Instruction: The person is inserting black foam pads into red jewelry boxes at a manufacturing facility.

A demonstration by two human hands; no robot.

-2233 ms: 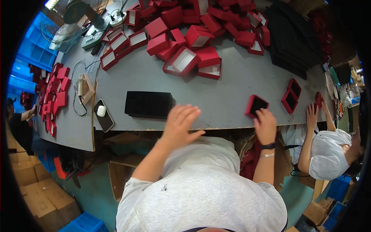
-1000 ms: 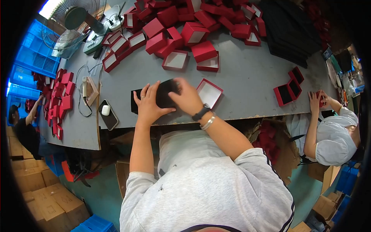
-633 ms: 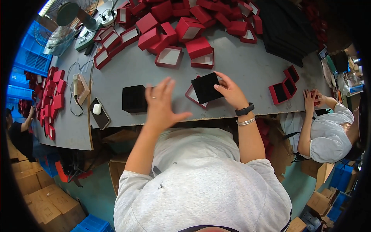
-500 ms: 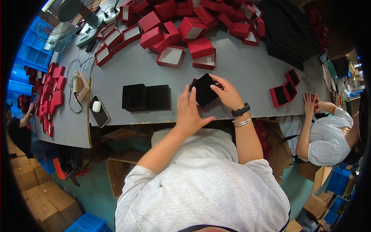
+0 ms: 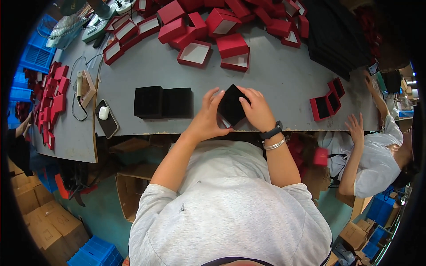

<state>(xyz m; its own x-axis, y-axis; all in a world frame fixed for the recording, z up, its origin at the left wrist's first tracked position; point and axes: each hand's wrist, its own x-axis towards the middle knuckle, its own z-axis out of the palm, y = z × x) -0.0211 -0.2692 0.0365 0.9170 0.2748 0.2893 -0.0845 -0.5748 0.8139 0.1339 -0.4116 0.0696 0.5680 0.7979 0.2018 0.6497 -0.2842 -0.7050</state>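
A black square foam pad (image 5: 232, 105) sits tilted cornerwise over a small red box (image 5: 226, 123), which shows only as a sliver below it. My right hand (image 5: 259, 111) grips the pad's right side, thumb on top and fingers curled along the far edge. Curved around the left side is my left hand (image 5: 203, 117), its thumb at the box's near corner and its fingers by the pad's left edge. How far the pad is inside the box is hidden. Left of my hands lie two stacks of black foam pads (image 5: 148, 102), side by side and touching.
Red boxes (image 5: 194, 53) pile up at the far side. Black sheets (image 5: 335, 40) are stacked far right, with three joined red boxes (image 5: 320, 109) nearer. A phone (image 5: 108, 126) bearing a white earphone case (image 5: 104, 113) lies left. A co-worker (image 5: 375, 153) sits right, a blurred red box (image 5: 320, 156) nearby.
My left hand has closed in around the red box, its thumb drawn to the near corner. The co-worker's hands have parted, and a red box appears blurred below the table edge.
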